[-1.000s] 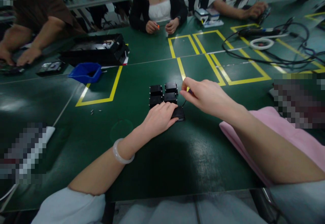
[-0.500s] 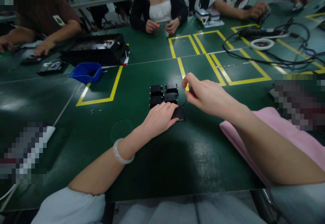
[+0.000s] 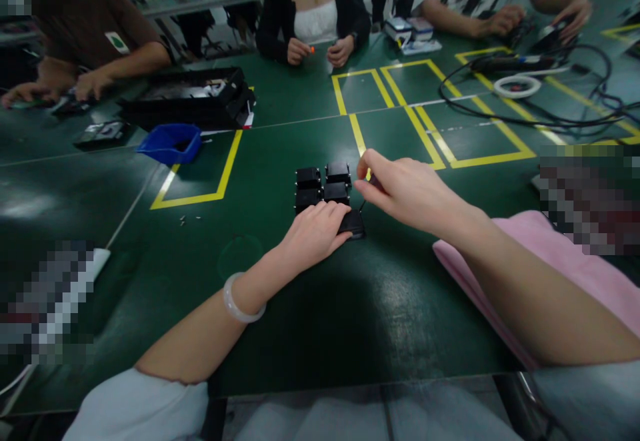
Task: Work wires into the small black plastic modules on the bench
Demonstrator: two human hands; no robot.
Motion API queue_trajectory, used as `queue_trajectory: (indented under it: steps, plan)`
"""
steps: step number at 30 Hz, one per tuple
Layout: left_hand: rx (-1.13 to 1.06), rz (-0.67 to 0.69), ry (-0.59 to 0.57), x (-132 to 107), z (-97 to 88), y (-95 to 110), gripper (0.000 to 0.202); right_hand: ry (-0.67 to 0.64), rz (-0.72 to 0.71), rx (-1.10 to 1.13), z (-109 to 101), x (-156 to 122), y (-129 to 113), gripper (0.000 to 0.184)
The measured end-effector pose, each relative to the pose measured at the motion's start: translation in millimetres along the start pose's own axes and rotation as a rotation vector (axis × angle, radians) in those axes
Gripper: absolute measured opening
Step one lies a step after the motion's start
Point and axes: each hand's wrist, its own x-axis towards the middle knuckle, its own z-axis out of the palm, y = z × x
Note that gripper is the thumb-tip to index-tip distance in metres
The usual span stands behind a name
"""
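- Well left of the black blocks [image 3: 323, 184], on the green table [image 3: 280, 308]: a blue bin [image 3: 170, 142].
- Left of the blocks and further back: a long black tray [image 3: 190, 101].
- Left of the blocks and slightly nearer: a few small screws [image 3: 189, 218], loose on the table.
- At the near edge of the blocks: the left hand [image 3: 315, 231], a white bangle [image 3: 241, 300] at the wrist. Fingers [image 3: 334, 214] laid out flat, not clenched, pressing down on a flat black part [image 3: 354, 224].
- Flat black part: down on the table at the near right corner of the blocks, mostly covered by the left hand, only its right end showing.
- The blocks themselves: four, packed two by two, sides touching, near the middle of the table.
- Just right of the blocks: the right hand [image 3: 407, 191], raised off the table. Fingers [image 3: 373, 164] pinched tight on a thin dark tool [image 3: 363, 204], tip pointing down at the right end of the flat black part. Contact between tip and part too small to tell.
- Further right of the blocks, toward the near edge: a pink cloth [image 3: 550, 261] under the right forearm.
- Far right of the blocks and behind: black cables [image 3: 575, 118] and a white ring [image 3: 516, 86].
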Motion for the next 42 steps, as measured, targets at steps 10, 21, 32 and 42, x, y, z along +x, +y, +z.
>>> queue_trajectory:
  steps: [10,21,32,42]
  plan:
    - [-0.008,-0.002,-0.01,0.1,-1.0,-0.4,0.035,-0.01,0.009,0.02,-1.7,0.1,-0.4,0.027]
    - [-0.009,0.004,-0.011,-0.3,-0.6,-0.9,0.037,0.0,0.004,0.04,-2.2,0.2,-0.5,0.029]
    - [-0.025,-0.005,-0.012,-0.4,-0.8,-0.6,0.037,0.002,0.005,0.046,-1.1,-0.2,0.8,0.028]
    - [-0.021,0.003,-0.006,-0.2,-1.2,-0.8,0.036,-0.01,-0.001,0.052,-0.8,0.4,1.0,0.028]
